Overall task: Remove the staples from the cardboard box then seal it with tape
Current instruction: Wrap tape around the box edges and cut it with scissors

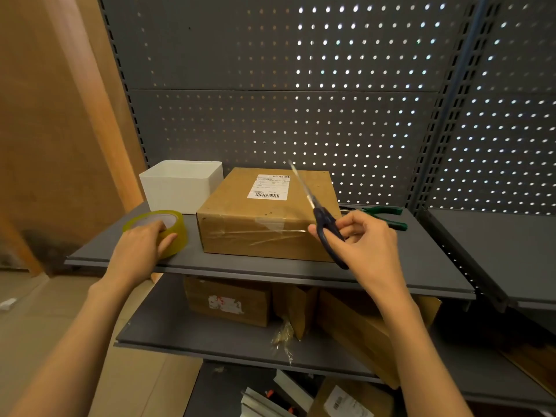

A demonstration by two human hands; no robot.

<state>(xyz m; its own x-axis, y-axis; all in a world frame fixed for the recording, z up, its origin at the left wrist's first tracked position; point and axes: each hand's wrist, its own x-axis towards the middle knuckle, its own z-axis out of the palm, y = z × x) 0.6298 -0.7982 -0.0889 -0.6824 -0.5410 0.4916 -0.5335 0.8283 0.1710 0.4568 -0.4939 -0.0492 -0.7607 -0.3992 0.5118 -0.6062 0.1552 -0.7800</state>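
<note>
This looks like a shop stockroom or storage area. Grey metal shelving [270, 266] stands against a perforated back panel [270, 70] with slotted uprights [433, 139], the kind used for retail racking. A labelled parcel [264, 215] lies on the upper shelf, more cardboard boxes [228, 302] crowd the lower shelf [186, 338], and flattened cardboard [141, 383] lies on the floor.

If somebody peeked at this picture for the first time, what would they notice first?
Probably the scissors, held up in the right hand with the blades pointing up over the cardboard box in the middle of the shelf. Next, the yellowish tape roll under the left hand, left of the box.
</note>
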